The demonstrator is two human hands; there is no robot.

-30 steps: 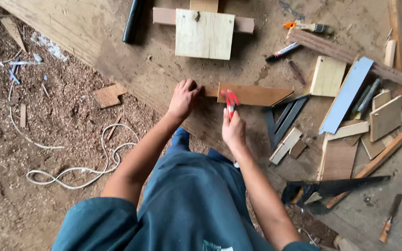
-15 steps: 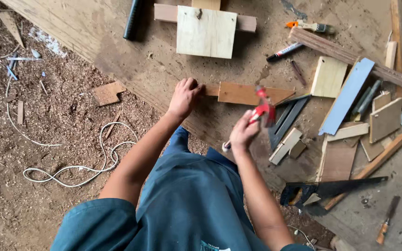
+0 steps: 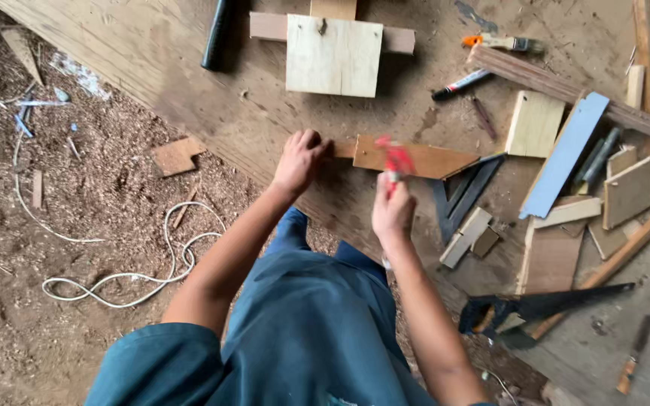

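A flat, brown, wedge-shaped wooden offcut (image 3: pixel 415 158) with one tapered end lies on the scuffed, dusty plywood work board (image 3: pixel 152 53), near its lower edge above the sawdust-strewn floor (image 3: pixel 77 225). The left hand (image 3: pixel 300 159) curls its fingers over the offcut's blunt end. The right hand (image 3: pixel 393 210) is closed around a blurred red-headed tool (image 3: pixel 397 159) over the wood.

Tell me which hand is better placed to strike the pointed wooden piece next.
Right, probably. The right hand grips the red-headed hammer directly over the pointed brown wooden piece, while the left hand is pressed on that piece's blunt end, steadying it.
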